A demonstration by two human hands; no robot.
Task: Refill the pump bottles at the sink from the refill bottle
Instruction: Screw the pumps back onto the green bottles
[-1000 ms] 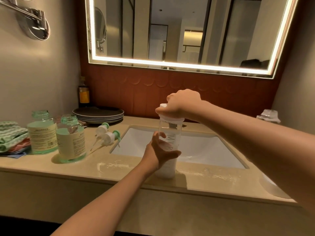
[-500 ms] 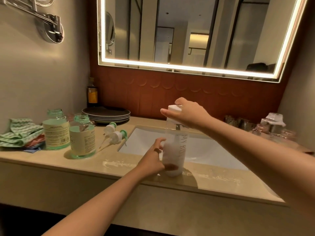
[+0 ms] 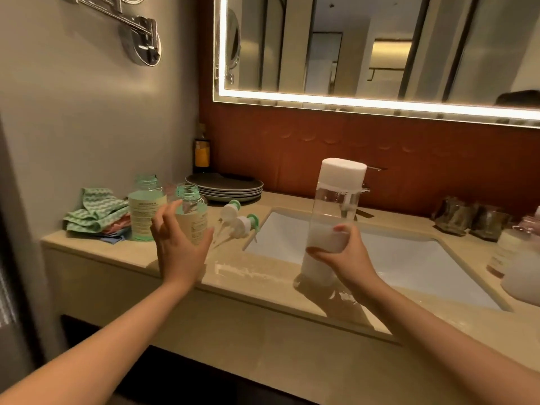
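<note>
While our right hand (image 3: 342, 255) grips refill bottle (image 3: 336, 206), upright at counter (image 3: 263, 276) edge before sink (image 3: 409, 258), left hand (image 3: 178, 244) hovers open-fingered beside uncapped pump bottle (image 3: 191, 211); we judge risk: careless nudge tips it, narrow neck invites spill when pouring

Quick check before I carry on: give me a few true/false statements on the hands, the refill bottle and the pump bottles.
1. The right hand grips the refill bottle. True.
2. The refill bottle's white cap is off. False: it sits on top.
3. The nearer pump bottle has its pump fitted. False: its neck is open, and two pump heads lie on the counter.
4. The left hand is open at the nearer pump bottle. True.
</note>
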